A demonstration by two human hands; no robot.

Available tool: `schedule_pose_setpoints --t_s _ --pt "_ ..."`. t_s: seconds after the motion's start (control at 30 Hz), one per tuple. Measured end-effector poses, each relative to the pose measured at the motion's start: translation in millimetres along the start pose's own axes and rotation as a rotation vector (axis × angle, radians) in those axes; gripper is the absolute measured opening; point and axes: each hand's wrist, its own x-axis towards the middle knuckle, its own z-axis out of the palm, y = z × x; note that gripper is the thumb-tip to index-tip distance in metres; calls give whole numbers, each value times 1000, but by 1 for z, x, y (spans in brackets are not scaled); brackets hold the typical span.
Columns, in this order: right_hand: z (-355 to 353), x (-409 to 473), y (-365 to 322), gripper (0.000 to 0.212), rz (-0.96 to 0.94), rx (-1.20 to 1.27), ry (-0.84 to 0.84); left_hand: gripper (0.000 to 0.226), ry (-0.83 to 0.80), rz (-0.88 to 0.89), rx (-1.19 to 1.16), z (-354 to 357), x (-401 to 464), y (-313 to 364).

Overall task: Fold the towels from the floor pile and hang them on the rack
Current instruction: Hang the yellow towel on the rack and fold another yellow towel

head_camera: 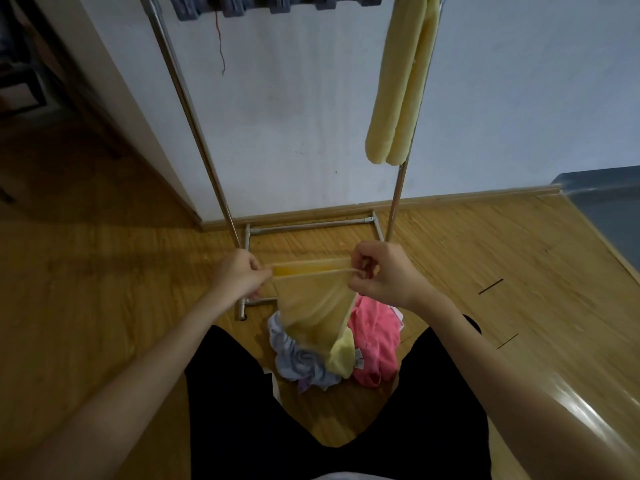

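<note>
Yellow towel (313, 306): top edge stretched between left hand (239, 273) and right hand (384, 275), fingers of both pinching corners; hangs above floor pile (370, 337), before rack (194, 109).

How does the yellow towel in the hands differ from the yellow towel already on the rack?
The held yellow towel is stretched between the left hand and right hand, its lower end drooping over the floor pile; the hung yellow towel drapes over the rack, untouched. The held one is spread wide; the hung one is a narrow doubled strip. Both are pale yellow.
</note>
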Motion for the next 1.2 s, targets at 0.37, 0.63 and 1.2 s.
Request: schedule_pose_setpoints --t_s 0.37,0.63,1.2 --pt "-54 12 -4 13 94 -2 156 2 405 452 28 -43 -26 54" --pt "-114 37 -44 15 -47 164 455 6 571 709 2 -117 -51 128" --pt "-86 68 -61 14 -44 273 718 41 -122 811 -1 -127 -86 141"
